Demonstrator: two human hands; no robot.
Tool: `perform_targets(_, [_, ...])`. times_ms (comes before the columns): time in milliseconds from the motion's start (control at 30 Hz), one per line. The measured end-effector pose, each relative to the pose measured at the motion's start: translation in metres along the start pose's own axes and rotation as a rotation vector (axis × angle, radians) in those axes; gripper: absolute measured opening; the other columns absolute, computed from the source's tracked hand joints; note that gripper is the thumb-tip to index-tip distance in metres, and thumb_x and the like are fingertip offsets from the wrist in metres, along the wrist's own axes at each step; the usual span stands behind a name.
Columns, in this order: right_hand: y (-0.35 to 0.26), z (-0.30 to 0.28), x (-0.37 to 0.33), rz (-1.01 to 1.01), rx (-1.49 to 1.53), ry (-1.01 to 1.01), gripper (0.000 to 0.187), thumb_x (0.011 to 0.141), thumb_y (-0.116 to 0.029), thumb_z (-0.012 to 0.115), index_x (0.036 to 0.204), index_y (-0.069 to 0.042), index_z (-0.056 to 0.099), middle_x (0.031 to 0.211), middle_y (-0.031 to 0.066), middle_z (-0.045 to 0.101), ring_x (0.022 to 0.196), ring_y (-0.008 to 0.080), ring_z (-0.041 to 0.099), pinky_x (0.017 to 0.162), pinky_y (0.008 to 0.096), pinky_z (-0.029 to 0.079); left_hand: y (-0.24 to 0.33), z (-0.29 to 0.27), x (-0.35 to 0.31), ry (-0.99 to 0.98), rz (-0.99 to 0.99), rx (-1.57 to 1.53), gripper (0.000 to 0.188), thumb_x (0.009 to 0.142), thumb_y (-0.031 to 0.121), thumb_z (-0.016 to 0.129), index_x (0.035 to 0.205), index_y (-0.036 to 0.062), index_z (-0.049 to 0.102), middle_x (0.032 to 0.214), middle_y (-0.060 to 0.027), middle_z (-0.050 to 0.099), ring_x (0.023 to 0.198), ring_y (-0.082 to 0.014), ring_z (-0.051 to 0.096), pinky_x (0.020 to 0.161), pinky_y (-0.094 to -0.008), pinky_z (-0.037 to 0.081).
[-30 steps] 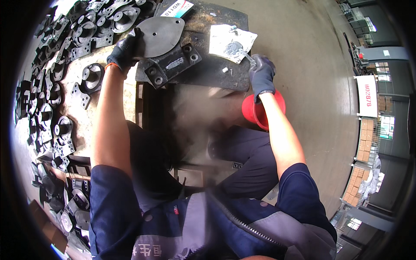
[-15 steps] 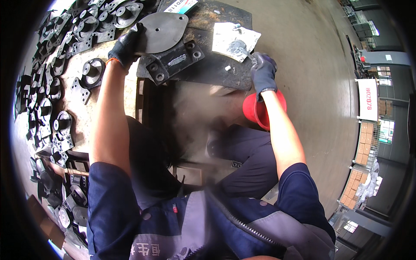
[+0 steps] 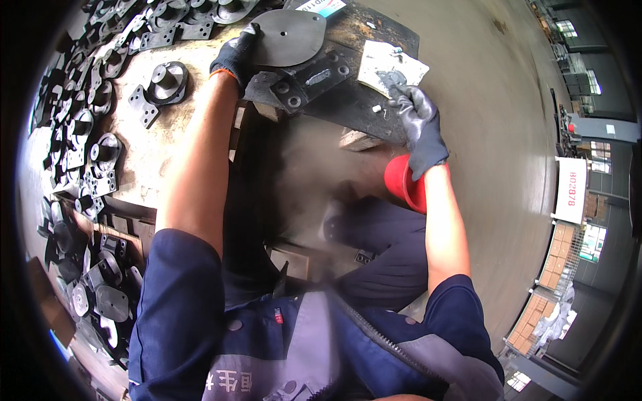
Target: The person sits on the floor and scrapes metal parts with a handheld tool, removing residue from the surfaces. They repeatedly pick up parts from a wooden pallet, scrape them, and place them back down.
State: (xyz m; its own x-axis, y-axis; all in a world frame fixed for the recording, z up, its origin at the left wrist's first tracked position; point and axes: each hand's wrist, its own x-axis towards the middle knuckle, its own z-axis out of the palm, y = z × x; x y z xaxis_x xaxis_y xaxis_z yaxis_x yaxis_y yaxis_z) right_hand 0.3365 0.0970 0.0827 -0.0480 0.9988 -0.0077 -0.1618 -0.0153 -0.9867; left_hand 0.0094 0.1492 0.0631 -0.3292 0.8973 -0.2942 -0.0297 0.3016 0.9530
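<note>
work is being carried on at a dark metal plate (image 3: 348, 100) lying at the far side, on a low bench. left hand (image 3: 234, 57), in a black glove, is being closed around the near-left edge of a round grey disc (image 3: 291, 35), which is being kept on top of a black bracket with holes (image 3: 307, 77). right hand (image 3: 418, 123), in a grey glove, is being rested on the plate just beside a torn white packet (image 3: 391, 67), fingers curled; if something small is being pinched cannot be told. a small white piece (image 3: 376, 107) is lying near it. many similar black flanged parts (image 3: 93, 134) are being kept in rows at the left. by judgement, this one piece is only being fitted and much is remaining. a red cone-shaped thing (image 3: 404, 184) is standing under the right wrist.
</note>
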Motion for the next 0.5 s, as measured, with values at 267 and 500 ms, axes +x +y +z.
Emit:
perform_targets(267, [0.025, 0.054, -0.014, -0.451, -1.022, -0.003, 0.02, 0.081, 0.001, 0.051, 0.099, 0.0, 0.06, 0.075, 0.0126, 0.065, 0.069, 0.0157, 0.064, 0.063, 0.0277, 0.049, -0.012, -0.009, 0.021, -0.089, -0.022, 0.214, 0.061, 0.086, 0.055, 0.042, 0.111, 0.0023, 0.059, 0.103, -0.0149, 0.062, 0.094, -0.0227, 0.057, 0.083, -0.0327, 0.043])
perform_targets(500, [0.032, 0.07, -0.017, -0.441, -1.474, 0.058, 0.029, 0.078, -0.011, 0.056, 0.106, -0.014, 0.061, 0.079, 0.0094, 0.061, 0.072, 0.0264, 0.059, 0.067, 0.0349, 0.046, 0.0, -0.007, 0.004, -0.089, -0.03, 0.126, 0.06, 0.085, 0.054, 0.044, 0.106, 0.0001, 0.061, 0.098, -0.0141, 0.064, 0.088, -0.022, 0.058, 0.079, -0.0321, 0.043])
